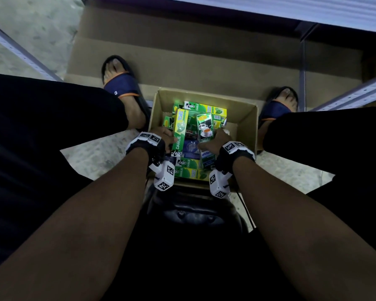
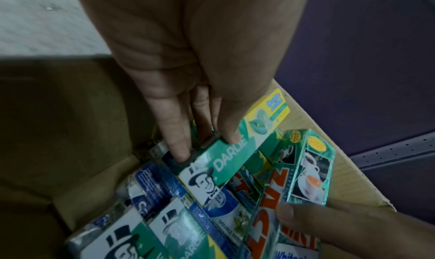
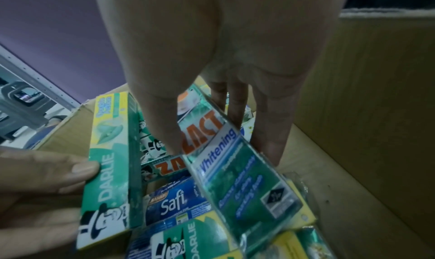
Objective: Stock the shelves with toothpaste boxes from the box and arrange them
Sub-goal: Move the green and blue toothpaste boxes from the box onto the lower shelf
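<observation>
An open cardboard box (image 1: 245, 118) on the floor between my feet holds several toothpaste boxes. My left hand (image 1: 163, 137) grips a green Darlie box (image 1: 179, 131), tilted up on its edge; thumb and fingers (image 2: 179, 147) pinch its long sides, and the same Darlie box (image 3: 110, 162) shows in the right wrist view. My right hand (image 1: 215, 141) grips a green Zact whitening pack (image 1: 205, 127), thumb on its face and fingers (image 3: 268, 142) behind it. Blue Safi boxes (image 3: 169, 205) and more Darlie boxes (image 1: 189, 172) lie underneath.
A flat sheet of cardboard (image 1: 204, 57) lies on the floor ahead of the box. Grey metal shelf uprights (image 1: 20, 51) run along the left and the right (image 1: 354, 94). A pale shelf board (image 1: 291, 9) crosses the top. My sandalled feet (image 1: 122, 83) flank the box.
</observation>
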A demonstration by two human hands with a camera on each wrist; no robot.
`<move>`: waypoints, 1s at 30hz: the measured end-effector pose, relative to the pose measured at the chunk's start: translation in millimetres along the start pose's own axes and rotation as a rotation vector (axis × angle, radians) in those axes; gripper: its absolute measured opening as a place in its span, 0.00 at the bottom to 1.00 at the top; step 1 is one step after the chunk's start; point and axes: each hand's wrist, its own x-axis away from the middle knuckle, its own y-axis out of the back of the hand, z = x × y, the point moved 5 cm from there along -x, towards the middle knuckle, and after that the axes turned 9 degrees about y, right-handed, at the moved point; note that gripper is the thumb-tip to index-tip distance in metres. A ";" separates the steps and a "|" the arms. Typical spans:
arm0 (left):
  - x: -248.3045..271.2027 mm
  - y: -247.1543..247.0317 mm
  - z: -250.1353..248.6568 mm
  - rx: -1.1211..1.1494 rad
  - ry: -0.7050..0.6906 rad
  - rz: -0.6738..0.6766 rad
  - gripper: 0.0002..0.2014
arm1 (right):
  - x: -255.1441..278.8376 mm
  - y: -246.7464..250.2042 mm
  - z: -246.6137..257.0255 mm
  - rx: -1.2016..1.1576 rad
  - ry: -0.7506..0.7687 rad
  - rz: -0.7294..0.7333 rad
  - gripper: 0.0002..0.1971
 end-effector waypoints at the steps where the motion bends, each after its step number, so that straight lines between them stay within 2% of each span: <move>1: 4.0 -1.1 -1.7 -0.014 0.003 -0.003 0.16 | -0.1 -0.2 -0.9 0.011 -0.004 -0.006 0.55; 4: 9.2 -0.9 -3.5 0.006 -0.011 -0.018 0.10 | 0.3 0.8 -2.4 0.003 -0.020 -0.011 0.55; 8: 16.0 -3.4 -10.9 0.044 -0.082 -0.006 0.09 | 6.6 9.1 -5.3 -0.052 -0.032 -0.058 0.53; 10: 21.5 -3.8 -16.0 0.072 -0.148 -0.015 0.06 | 9.5 15.2 -3.0 -0.050 -0.022 -0.085 0.45; 11: 25.4 -4.3 -18.3 0.060 -0.182 -0.033 0.07 | 11.3 17.7 -2.3 -0.062 -0.020 -0.098 0.42; 14: 35.5 -2.6 -23.9 0.033 -0.269 -0.121 0.09 | 16.1 27.0 4.2 -0.104 -0.009 -0.128 0.47; 16: 42.6 -2.1 -28.2 0.057 -0.299 -0.129 0.11 | 23.0 32.7 8.9 -0.107 0.005 -0.141 0.40; 19: 55.6 0.1 -34.8 0.083 -0.327 -0.123 0.13 | 37.5 43.9 15.9 -0.197 0.012 -0.227 0.41; 23: 75.8 5.2 -46.1 0.060 -0.383 -0.121 0.14 | 57.1 58.9 32.8 -0.232 0.088 -0.251 0.24; 26: 92.9 7.0 -56.6 0.037 -0.447 -0.116 0.13 | 75.1 71.3 47.9 -0.263 0.146 -0.293 0.18; 30: 121.0 12.4 -70.2 0.042 -0.525 -0.161 0.12 | 99.7 89.9 70.8 -0.312 0.229 -0.358 0.21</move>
